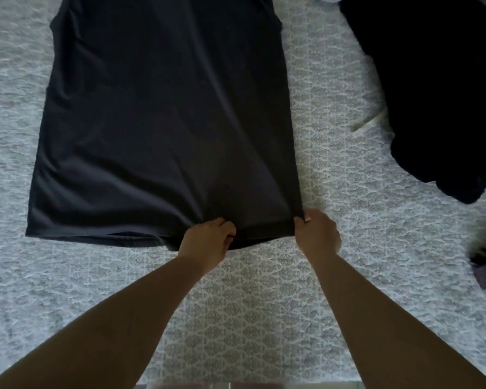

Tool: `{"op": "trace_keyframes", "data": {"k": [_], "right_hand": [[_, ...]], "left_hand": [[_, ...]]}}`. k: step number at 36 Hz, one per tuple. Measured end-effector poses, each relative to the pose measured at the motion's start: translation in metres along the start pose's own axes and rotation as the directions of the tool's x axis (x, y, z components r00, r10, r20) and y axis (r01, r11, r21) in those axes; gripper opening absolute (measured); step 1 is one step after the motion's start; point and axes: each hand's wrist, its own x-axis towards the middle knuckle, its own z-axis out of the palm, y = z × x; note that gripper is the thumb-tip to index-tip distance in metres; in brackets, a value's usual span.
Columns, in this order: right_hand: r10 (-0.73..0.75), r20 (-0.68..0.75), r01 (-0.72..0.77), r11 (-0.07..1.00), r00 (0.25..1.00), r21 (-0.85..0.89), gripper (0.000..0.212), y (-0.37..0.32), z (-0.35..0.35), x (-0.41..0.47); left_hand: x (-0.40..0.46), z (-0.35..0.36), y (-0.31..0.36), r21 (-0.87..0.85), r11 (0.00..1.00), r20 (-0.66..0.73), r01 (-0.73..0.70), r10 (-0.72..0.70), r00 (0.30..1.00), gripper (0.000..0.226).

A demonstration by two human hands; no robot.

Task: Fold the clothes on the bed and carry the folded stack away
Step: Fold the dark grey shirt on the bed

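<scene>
Both hands — left (pixel 208 240), right (pixel 317 234) — pinch dark shirt (pixel 163 122) hem, 6 o'clock | risk: uneven pull skews fold, bunches fabric on bed (pixel 334 164)

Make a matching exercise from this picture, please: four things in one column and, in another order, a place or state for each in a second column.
Column A
1. dark shirt
2. left hand
3. right hand
4. black garment

Column B
a. pinches the near right corner of the shirt's hem
b. lies unfolded in a heap at the far right of the bed
c. lies spread flat in the middle, hem toward the person
d. pinches the hem near its middle

Pairs: 1-c, 2-d, 3-a, 4-b
</scene>
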Motion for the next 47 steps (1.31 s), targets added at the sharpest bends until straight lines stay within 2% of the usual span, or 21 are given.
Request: {"op": "trace_keyframes", "data": {"k": [3, 5, 7, 9, 11, 14, 16, 17, 19, 24, 26, 28, 30, 31, 33, 35, 37, 39, 41, 44, 47], "right_hand": [[-0.023, -0.057, 0.020, 0.998, 0.998, -0.067, 0.030, -0.010, 0.000, -0.010], [-0.208, -0.109, 0.178, 0.956, 0.972, -0.231, 0.040, -0.020, 0.006, -0.019], [-0.396, -0.109, 0.354, 0.892, 0.912, -0.280, 0.041, -0.034, 0.016, -0.030], [-0.516, -0.076, 0.481, 0.835, 0.853, -0.266, 0.038, -0.050, 0.029, -0.044], [-0.613, -0.015, 0.591, 0.768, 0.790, -0.248, 0.034, -0.069, 0.045, -0.058], [-0.717, 0.088, 0.718, 0.668, 0.691, -0.198, 0.030, -0.098, 0.071, -0.081], [-0.753, 0.116, 0.760, 0.628, 0.647, -0.167, 0.028, -0.117, 0.088, -0.096], [-0.761, 0.131, 0.771, 0.618, 0.636, -0.152, 0.028, -0.124, 0.096, -0.103], [-0.763, 0.166, 0.780, 0.605, 0.625, -0.157, 0.030, -0.138, 0.112, -0.113], [-0.708, 0.203, 0.727, 0.597, 0.676, -0.338, 0.045, -0.164, 0.135, -0.121], [-0.687, 0.214, 0.699, 0.573, 0.694, -0.427, 0.051, -0.170, 0.139, -0.122], [-0.683, 0.221, 0.684, 0.538, 0.696, -0.492, 0.052, -0.176, 0.143, -0.122], [-0.685, 0.215, 0.671, 0.515, 0.696, -0.533, 0.053, -0.181, 0.145, -0.121], [-0.684, 0.209, 0.666, 0.516, 0.699, -0.538, 0.053, -0.183, 0.145, -0.121], [-0.677, 0.195, 0.663, 0.549, 0.710, -0.508, 0.050, -0.187, 0.145, -0.120], [-0.635, 0.164, 0.634, 0.643, 0.755, -0.430, 0.046, -0.188, 0.144, -0.119], [-0.585, 0.117, 0.587, 0.742, 0.803, -0.323, 0.044, -0.188, 0.141, -0.116], [-0.567, 0.091, 0.569, 0.780, 0.819, -0.260, 0.042, -0.189, 0.137, -0.116], [-0.583, 0.178, 0.606, 0.722, 0.793, -0.334, 0.036, -0.188, 0.135, -0.115], [-0.491, 0.434, 0.655, 0.599, 0.755, -0.461, 0.028, -0.189, 0.135, -0.116], [-0.450, 0.627, 0.771, 0.404, 0.636, -0.493, 0.019, -0.199, 0.136, -0.120]], "left_hand": [[-0.006, -0.002, -0.001, -0.079, 0.997, 0.148, -0.001, 0.013, 0.989, 0.023], [-0.015, -0.006, -0.003, -0.137, 0.990, 0.172, 0.032, -0.008, 0.985, 0.023], [-0.024, -0.009, -0.009, -0.259, 0.951, 0.117, 0.170, -0.144, 0.983, 0.020], [-0.034, -0.012, -0.023, -0.440, 0.822, 0.030, 0.362, -0.390, 0.921, 0.016], [-0.046, -0.015, -0.046, -0.609, 0.628, -0.041, 0.484, -0.634, 0.772, 0.013], [-0.063, -0.017, -0.093, -0.708, 0.425, -0.162, 0.565, -0.875, 0.456, 0.023], [-0.073, -0.020, -0.127, -0.719, 0.238, -0.119, 0.653, -0.968, 0.222, 0.043], [-0.078, -0.022, -0.143, -0.722, 0.143, -0.073, 0.677, -0.989, 0.131, 0.050], [-0.086, -0.025, -0.173, -0.726, 0.031, 0.004, 0.687, -0.999, 0.048, 0.061], [-0.094, -0.024, -0.231, -0.738, 0.004, 0.099, 0.675, -0.989, 0.114, 0.065], [-0.097, -0.026, -0.243, -0.796, 0.043, 0.060, 0.603, -0.987, 0.149, 0.062], [-0.101, -0.029, -0.256, -0.825, 0.075, 0.009, 0.560, -0.989, 0.146, 0.062], [-0.104, -0.033, -0.269, -0.805, 0.092, 0.000, 0.587, -0.988, 0.155, 0.054], [-0.106, -0.034, -0.275, -0.781, 0.123, -0.009, 0.613, -0.983, 0.186, 0.046], [-0.111, -0.037, -0.284, -0.735, 0.228, -0.041, 0.639, -0.955, 0.294, 0.028], [-0.115, -0.040, -0.290, -0.694, 0.322, -0.061, 0.643, -0.917, 0.394, 0.022], [-0.118, -0.042, -0.296, -0.681, 0.358, -0.068, 0.639, -0.900, 0.432, 0.021], [-0.122, -0.044, -0.301, -0.679, 0.362, -0.069, 0.638, -0.897, 0.436, 0.021], [-0.125, -0.045, -0.305, -0.664, 0.362, -0.060, 0.654, -0.898, 0.436, 0.021], [-0.126, -0.046, -0.311, -0.650, 0.300, 0.033, 0.699, -0.907, 0.420, 0.022], [-0.123, -0.050, -0.317, -0.604, 0.253, 0.134, 0.756, -0.903, 0.409, 0.026]]}}
